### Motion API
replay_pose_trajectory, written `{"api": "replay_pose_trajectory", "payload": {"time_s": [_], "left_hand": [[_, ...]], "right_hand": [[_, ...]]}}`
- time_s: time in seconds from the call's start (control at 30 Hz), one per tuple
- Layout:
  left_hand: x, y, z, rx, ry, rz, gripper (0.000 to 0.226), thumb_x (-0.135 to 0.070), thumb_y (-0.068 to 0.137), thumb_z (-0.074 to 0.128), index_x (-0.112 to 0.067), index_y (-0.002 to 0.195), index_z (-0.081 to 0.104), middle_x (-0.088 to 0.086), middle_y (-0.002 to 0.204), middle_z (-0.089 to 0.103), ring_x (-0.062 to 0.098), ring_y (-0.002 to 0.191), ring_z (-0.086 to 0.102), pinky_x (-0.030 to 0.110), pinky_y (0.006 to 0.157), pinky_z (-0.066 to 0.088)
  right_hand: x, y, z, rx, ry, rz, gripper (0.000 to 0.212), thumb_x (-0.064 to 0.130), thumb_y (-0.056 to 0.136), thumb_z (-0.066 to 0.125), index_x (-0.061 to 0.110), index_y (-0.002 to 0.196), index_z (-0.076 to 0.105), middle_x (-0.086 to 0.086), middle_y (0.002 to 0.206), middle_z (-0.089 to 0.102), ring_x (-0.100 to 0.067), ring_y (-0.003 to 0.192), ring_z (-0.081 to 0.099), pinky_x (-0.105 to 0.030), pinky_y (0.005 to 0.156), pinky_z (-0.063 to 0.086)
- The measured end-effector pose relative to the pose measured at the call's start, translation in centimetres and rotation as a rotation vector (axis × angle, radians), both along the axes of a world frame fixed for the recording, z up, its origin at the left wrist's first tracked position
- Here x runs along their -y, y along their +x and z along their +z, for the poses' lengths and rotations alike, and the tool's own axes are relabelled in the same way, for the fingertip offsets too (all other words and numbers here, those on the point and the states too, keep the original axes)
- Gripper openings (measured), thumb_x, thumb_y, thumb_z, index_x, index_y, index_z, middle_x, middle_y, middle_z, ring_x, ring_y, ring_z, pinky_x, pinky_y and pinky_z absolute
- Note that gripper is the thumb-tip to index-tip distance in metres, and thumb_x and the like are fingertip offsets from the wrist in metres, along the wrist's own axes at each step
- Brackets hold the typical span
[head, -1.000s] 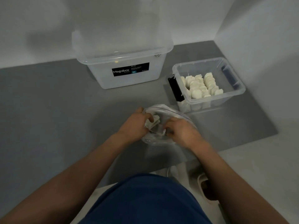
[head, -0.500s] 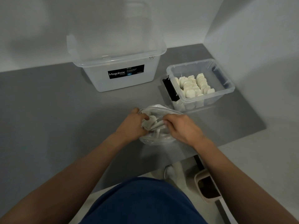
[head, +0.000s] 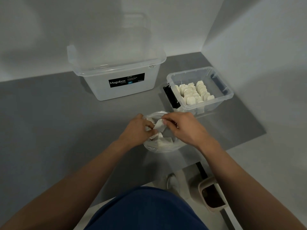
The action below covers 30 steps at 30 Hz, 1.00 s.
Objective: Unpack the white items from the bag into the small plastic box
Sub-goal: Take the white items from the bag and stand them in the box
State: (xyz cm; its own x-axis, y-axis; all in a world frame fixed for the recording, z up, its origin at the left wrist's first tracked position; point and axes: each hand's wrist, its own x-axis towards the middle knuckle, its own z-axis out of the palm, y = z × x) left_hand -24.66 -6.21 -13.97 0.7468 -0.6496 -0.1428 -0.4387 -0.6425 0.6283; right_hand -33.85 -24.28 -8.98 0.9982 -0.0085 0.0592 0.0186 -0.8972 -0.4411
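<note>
Pinching a small flat white packet (head: 159, 126) between thumb and fingertips, the right hand (head: 184, 128) holds it at the open mouth of the crumpled clear plastic bag (head: 159, 147), which sits on the grey tabletop (head: 58, 122). The left hand (head: 134, 130) curls its fingers into the bag against that packet; whether they grip packet or film cannot be told. Just behind stands the small clear plastic box (head: 227, 92) holding rows of white packets (head: 194, 93), beside a large translucent tub (head: 116, 92) labelled Megabox.

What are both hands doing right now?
Left hand: closed, pinching a white item over the bag.
Right hand: closed, pinching that same white item.
</note>
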Motion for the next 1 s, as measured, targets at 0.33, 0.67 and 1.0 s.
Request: {"api": "replay_pose_trajectory", "payload": {"time_s": [0.33, 0.67, 1.0], "left_hand": [[0.5, -0.6, 0.6, -0.014, -0.002, 0.071, 0.034, -0.026, 0.079, 0.077, -0.021, 0.112, 0.068, -0.004, 0.098, 0.049, 0.016, 0.092, 0.056, 0.018, 0.076, 0.035], [1.9, -1.1, -0.4, -0.096, -0.074, 0.292, 0.042, -0.025, 0.076, 0.08, -0.029, 0.115, 0.065, -0.005, 0.111, 0.055, 0.018, 0.103, 0.063, 0.014, 0.079, 0.034], [1.6, -1.5, -0.3, -0.102, -0.001, 0.312, 0.047, -0.027, 0.076, 0.08, -0.028, 0.12, 0.064, 0.001, 0.12, 0.06, 0.019, 0.106, 0.062, 0.017, 0.08, 0.036]], "right_hand": [[4.5, -0.1, 5.3, 0.175, -0.157, 0.052, 0.025, 0.036, 0.1, 0.053, 0.026, 0.109, 0.074, 0.007, 0.093, 0.072, -0.017, 0.086, 0.066, -0.037, 0.067, 0.054], [15.1, 5.7, 7.6, 0.085, -0.133, -0.096, 0.012, 0.024, 0.095, 0.067, 0.019, 0.097, 0.078, 0.008, 0.093, 0.074, -0.008, 0.078, 0.06, -0.031, 0.077, 0.051], [17.6, 10.5, 0.3, -0.425, -0.317, 0.05, 0.008, 0.033, 0.087, 0.073, 0.035, 0.09, 0.08, 0.019, 0.08, 0.059, -0.015, 0.093, 0.061, -0.039, 0.079, 0.057]]}}
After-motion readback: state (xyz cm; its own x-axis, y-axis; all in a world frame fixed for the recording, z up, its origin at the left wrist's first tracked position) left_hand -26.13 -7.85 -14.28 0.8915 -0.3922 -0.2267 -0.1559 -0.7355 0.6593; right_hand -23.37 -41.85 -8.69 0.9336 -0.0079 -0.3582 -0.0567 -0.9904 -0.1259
